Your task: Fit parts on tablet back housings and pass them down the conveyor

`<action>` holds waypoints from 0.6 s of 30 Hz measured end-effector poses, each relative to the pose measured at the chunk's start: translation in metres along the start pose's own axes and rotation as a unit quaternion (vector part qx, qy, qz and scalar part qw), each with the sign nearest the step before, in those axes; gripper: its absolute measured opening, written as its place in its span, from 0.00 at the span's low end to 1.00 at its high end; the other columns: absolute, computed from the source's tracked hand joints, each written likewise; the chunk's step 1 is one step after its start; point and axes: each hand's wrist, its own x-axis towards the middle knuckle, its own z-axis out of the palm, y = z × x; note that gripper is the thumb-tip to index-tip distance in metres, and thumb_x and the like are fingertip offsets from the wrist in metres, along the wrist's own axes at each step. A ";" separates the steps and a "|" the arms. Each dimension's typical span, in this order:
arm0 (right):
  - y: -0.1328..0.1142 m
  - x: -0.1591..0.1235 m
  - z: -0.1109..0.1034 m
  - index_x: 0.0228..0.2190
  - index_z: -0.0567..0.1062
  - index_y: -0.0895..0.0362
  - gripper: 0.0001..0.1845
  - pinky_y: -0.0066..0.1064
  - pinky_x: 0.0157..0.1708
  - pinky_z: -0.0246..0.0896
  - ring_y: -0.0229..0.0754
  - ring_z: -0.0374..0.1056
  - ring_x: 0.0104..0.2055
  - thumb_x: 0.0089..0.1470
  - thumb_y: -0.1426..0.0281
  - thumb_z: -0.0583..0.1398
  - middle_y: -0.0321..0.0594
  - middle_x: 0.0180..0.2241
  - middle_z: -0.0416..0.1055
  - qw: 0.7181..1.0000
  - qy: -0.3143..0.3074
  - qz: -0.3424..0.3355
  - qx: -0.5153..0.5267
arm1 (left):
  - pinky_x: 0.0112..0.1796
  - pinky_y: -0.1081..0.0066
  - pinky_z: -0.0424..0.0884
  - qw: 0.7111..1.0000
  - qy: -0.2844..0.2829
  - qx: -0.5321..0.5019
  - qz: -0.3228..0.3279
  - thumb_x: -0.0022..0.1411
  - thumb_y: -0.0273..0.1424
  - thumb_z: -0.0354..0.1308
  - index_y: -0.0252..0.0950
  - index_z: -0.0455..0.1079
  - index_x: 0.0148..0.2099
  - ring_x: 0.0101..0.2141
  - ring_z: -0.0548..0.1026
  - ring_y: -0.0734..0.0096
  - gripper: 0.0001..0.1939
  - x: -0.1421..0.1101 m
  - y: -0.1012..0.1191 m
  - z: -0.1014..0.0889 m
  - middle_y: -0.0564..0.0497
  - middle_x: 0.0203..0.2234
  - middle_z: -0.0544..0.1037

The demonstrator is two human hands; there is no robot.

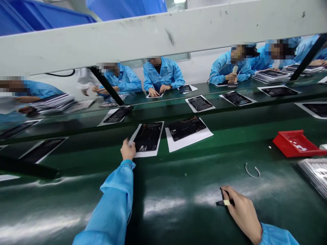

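Head view: the left hand (127, 149) is stretched far forward across the green bench (178, 190), its fingers pinched together on the near left corner of a white sheet (146, 153) that carries a dark tablet panel (148, 136). The panel lies flat on the sheet, at the far edge of the bench beside the conveyor. Just to its right sits a second white sheet (190, 140) with another dark panel (187, 127) turned at a slight angle; the two sheets are close but apart.

The right hand (241, 209) rests near the person on the bench, fingers closed around a small dark tool with a pale band (224, 202); what kind of tool it is appears unclear from here. Beyond it lies a thin white curved strip (252, 170). Farther right stands a red tray (296, 143).

Across the belts, people in blue coats (163, 73) sit at work over more panels.
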 end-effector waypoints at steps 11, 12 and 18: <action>0.010 -0.001 0.005 0.41 0.73 0.50 0.14 0.26 0.27 0.68 0.41 0.77 0.31 0.64 0.64 0.48 0.36 0.36 0.79 1.000 -0.001 0.005 -0.012 | 0.46 0.55 0.71 0.992 -0.114 0.000 0.055 0.65 0.35 0.57 0.33 0.67 0.53 0.46 0.73 0.60 0.16 -0.054 0.065 0.114 0.44 0.49 0.71; 0.012 -0.001 0.005 0.42 0.73 0.50 0.14 0.26 0.28 0.69 0.42 0.77 0.32 0.64 0.64 0.48 0.36 0.36 0.79 1.000 -0.003 0.004 -0.011 | 0.45 0.55 0.72 0.992 -0.116 -0.012 0.040 0.65 0.35 0.56 0.33 0.66 0.54 0.46 0.73 0.60 0.17 -0.055 0.067 0.119 0.44 0.50 0.71; 0.028 -0.001 0.005 0.43 0.74 0.49 0.14 0.25 0.24 0.69 0.45 0.78 0.32 0.61 0.62 0.51 0.38 0.38 0.79 0.999 -0.048 0.003 0.011 | 0.44 0.57 0.73 0.980 -0.132 -0.142 -0.038 0.67 0.35 0.55 0.34 0.66 0.54 0.45 0.73 0.61 0.16 -0.051 0.073 0.115 0.44 0.50 0.71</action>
